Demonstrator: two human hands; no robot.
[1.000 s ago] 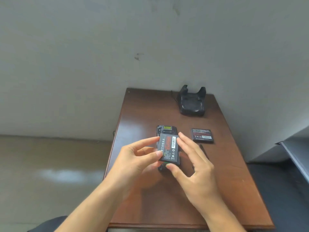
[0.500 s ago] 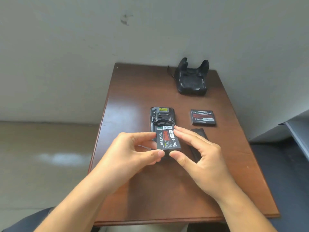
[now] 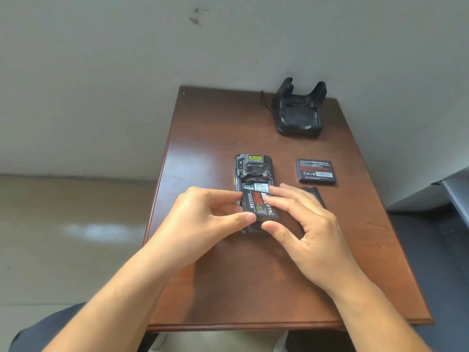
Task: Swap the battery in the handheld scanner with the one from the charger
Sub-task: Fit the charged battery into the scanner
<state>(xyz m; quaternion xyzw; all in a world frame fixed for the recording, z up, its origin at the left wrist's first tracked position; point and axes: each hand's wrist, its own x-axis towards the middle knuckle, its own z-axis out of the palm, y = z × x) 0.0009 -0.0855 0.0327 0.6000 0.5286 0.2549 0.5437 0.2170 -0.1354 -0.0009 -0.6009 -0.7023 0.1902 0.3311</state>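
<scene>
Battery (image 3: 260, 205) with red label sits over "urovo"-labelled scanner (image 3: 253, 168).

Brown wooden table (image 3: 220, 138), black charger cradle (image 3: 299, 113) at its far edge, open-backed handheld scanner (image 3: 253, 166) mid-table, spare battery (image 3: 316, 171) to its right, black back cover (image 3: 314, 196) beside that

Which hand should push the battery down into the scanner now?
Probably the right hand: its fingers already lie on top of the battery, over the scanner bay. The left hand only pinches the battery's side edge, steadying it.
</scene>
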